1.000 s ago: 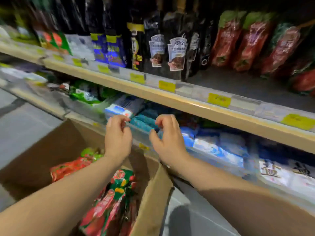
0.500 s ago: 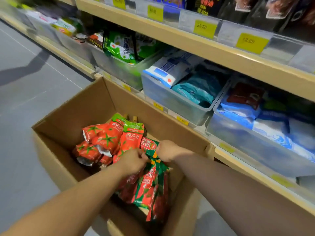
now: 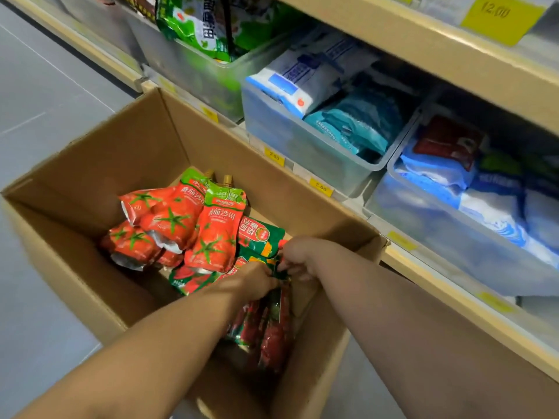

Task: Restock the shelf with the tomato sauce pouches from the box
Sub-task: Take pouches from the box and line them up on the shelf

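An open cardboard box stands on the floor against the shelf. Inside lie several red tomato sauce pouches with green tops, piled at the middle, and more red and green pouches upright along the right wall. My left hand and my right hand are both down in the box, fingers closed on the tops of the upright pouches. My fingertips are hidden among the pouches.
The wooden shelf runs along the right. Under it stand clear plastic bins with white, blue and teal bags, and a bin with green bags. Yellow price tags line the lower edge. Grey floor lies left.
My hands dropped from the shelf's bin edge into the box and closed on the upright pouches. The view tilted down and closer to the box.
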